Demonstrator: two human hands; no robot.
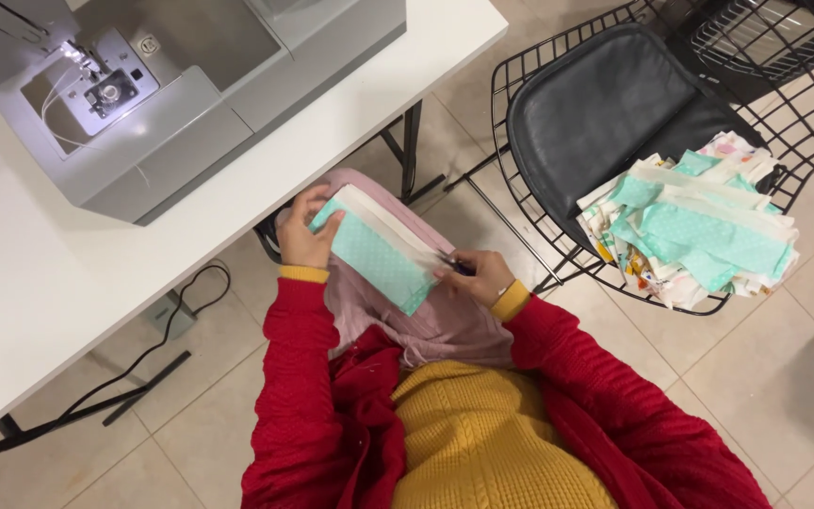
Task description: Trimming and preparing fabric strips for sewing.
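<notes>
So a teal cloth (376,254) is pinched by both hands, left (305,236) and right (480,276), fingers closed, beside a white table (237,188), over tiled floor (784,377).

A white surface (266,141) carries a grey sewing machine (171,85), which stands at its far end with the needle area lit. Beside it on the tiled floor (765,377) stands a black wire chair (605,104) (padded seat), bearing a stack of teal and patterned fabric pieces (694,226).
</notes>
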